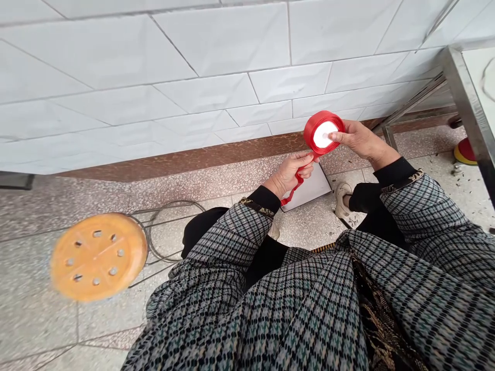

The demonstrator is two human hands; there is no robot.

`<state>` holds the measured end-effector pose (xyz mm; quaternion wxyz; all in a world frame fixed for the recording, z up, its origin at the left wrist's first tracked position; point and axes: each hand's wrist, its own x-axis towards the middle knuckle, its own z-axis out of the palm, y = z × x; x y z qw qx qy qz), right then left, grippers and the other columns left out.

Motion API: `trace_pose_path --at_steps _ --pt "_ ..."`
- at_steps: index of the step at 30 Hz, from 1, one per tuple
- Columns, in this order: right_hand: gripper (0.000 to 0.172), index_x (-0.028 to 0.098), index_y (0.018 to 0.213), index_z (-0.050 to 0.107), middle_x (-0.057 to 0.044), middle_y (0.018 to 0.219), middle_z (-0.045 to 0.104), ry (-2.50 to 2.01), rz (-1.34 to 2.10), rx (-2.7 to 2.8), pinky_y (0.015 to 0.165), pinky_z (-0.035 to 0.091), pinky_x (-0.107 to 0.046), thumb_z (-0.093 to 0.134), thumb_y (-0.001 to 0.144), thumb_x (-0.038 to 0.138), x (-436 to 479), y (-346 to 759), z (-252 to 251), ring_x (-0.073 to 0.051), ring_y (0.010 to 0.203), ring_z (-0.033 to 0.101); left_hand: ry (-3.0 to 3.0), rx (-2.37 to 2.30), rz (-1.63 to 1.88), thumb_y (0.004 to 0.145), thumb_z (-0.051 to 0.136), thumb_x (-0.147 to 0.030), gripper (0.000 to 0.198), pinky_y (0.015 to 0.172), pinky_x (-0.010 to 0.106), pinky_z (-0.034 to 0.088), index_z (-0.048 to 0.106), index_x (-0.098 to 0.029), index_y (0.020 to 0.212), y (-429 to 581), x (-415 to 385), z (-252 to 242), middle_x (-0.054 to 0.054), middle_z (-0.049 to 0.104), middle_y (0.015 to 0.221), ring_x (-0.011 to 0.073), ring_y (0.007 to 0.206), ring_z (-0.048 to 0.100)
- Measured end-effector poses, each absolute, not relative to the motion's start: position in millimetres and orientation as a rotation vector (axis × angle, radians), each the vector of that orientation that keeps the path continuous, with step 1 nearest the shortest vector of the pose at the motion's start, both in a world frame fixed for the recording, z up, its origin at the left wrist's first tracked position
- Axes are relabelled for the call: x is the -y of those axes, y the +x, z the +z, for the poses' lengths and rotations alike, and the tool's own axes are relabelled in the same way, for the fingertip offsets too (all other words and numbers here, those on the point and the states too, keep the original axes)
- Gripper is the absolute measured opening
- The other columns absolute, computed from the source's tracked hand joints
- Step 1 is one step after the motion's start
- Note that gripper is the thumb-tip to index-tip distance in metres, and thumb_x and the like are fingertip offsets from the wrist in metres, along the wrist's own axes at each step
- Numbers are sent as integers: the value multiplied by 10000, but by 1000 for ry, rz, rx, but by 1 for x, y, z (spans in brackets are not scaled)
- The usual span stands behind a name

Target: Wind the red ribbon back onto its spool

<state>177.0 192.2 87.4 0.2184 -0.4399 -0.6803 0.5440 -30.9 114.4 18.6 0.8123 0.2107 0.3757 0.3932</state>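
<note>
A roll of red ribbon (314, 129) with a white core is held up in front of the tiled wall. My right hand (360, 138) grips it from the right side, the thumb on the white core. Just below the roll, my left hand (293, 172) pinches the loose ribbon that comes off it. The free end of the red ribbon (293, 193) hangs crumpled beneath my left fingers, over a flat white board (315, 186) on the floor.
An orange stool (101, 257) with holes in its round seat stands at the left, beside loops of wire (164, 252). At the right is a metal-framed table (466, 98), with a red and yellow object (465, 152) on the floor under it.
</note>
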Motion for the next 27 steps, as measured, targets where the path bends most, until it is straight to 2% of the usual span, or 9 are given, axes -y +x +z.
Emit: trace_pose_path --at_steps 3,7,9,11,13,16,20,23,27 --pt "551 187 1168 770 -114 1067 795 -1251 1471 1946 994 579 -547 802 852 638 -195 183 92 -341 1121 695 548 -837 861 884 813 -220 188 578 213 352 718 -122 754 -31 -116 13 -18 599 650 43 533 413" --pt "457 192 1155 780 -108 1065 804 -1328 1419 2078 995 577 -568 818 869 546 -200 188 89 -338 1080 696 580 -900 905 802 859 -195 128 730 245 453 762 -124 761 -30 -120 5 46 738 784 86 687 581" --pt "436 186 1148 780 -104 1050 803 -1386 1371 2122 989 575 -563 827 865 513 -202 191 88 -332 1060 698 568 -901 918 778 879 -213 134 758 262 473 775 -129 788 -31 -121 3 36 736 784 90 683 585" --pt "416 179 1144 775 -101 1035 799 -1434 1329 2145 975 573 -547 826 866 484 -204 193 88 -326 1042 699 556 -892 919 779 882 -230 157 718 265 473 761 -130 780 -33 -122 1 5 681 711 77 607 528" --pt "382 186 1134 769 -93 1022 794 -1461 1309 2172 960 566 -520 819 872 459 -204 195 90 -319 1026 696 538 -881 902 797 870 -235 183 611 242 415 728 -127 757 -35 -121 2 -38 569 609 57 519 422" --pt "317 213 1109 759 -66 983 779 -1484 1271 2264 935 546 -462 810 884 429 -203 196 91 -298 1009 679 502 -896 867 809 858 -207 236 497 210 259 660 -128 708 -35 -120 6 -74 437 551 34 463 308" --pt "245 199 1088 745 -75 995 760 -1517 1085 2507 886 494 -412 763 904 359 -204 195 87 -281 983 665 462 -980 858 785 865 -154 277 472 195 232 607 -136 685 -32 -118 13 -69 448 568 21 449 315" --pt "228 183 1082 735 -107 1038 754 -1495 931 2704 868 458 -403 715 942 362 -205 193 84 -283 979 658 440 -1045 814 773 868 -146 340 455 188 178 553 -148 646 -31 -118 15 -89 377 530 11 433 259" --pt "229 170 1121 732 -144 1089 754 -1452 711 2949 905 420 -430 670 985 344 -203 186 81 -312 1037 652 437 -1078 757 850 859 -307 451 454 200 97 480 -175 643 -31 -119 12 -88 331 529 15 439 214"
